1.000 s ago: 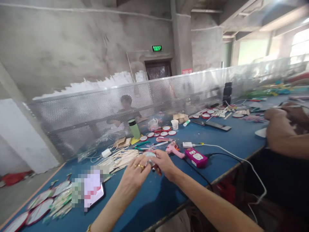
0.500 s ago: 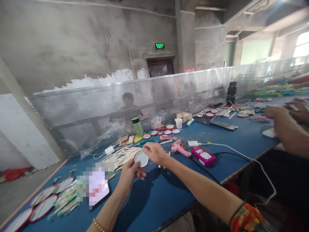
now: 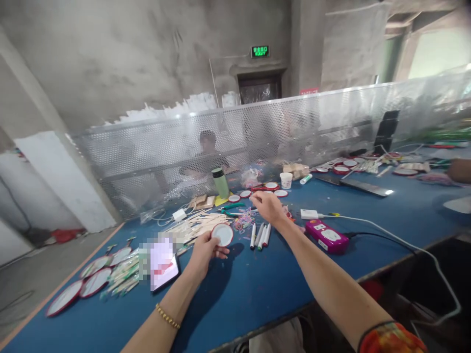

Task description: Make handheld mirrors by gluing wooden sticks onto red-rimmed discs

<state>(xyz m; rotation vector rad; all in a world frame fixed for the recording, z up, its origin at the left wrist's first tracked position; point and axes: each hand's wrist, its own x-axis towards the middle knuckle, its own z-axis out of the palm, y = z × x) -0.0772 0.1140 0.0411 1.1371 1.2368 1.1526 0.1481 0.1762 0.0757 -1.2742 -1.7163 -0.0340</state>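
Note:
My left hand [image 3: 203,251] is closed on the edge of a round white disc with a red rim [image 3: 222,234], held tilted above the blue table. Further forward and to the right, my right hand [image 3: 269,207] is closed, thumb and fingertips pinched together; anything between them is too small to make out. Just left of it lies a pile of small colourful bands or threads [image 3: 244,221]. Several marker pens [image 3: 260,237] lie below that hand. Behind the pile are green-handled pliers [image 3: 231,210], and flat wooden sticks [image 3: 206,223] spread out behind the disc.
A perforated metal screen [image 3: 162,152] borders the table; a person sits beyond it. A green bottle [image 3: 221,184], a white cup [image 3: 285,180] and more red-rimmed discs [image 3: 280,193] stand or lie at the back. Right is a purple power strip [image 3: 327,236]; left, a tablet [image 3: 164,264] and larger discs [image 3: 96,282].
My right hand has left the disc and reached forward and right, past the marker pens. The disc stays in my left hand. The view has turned right.

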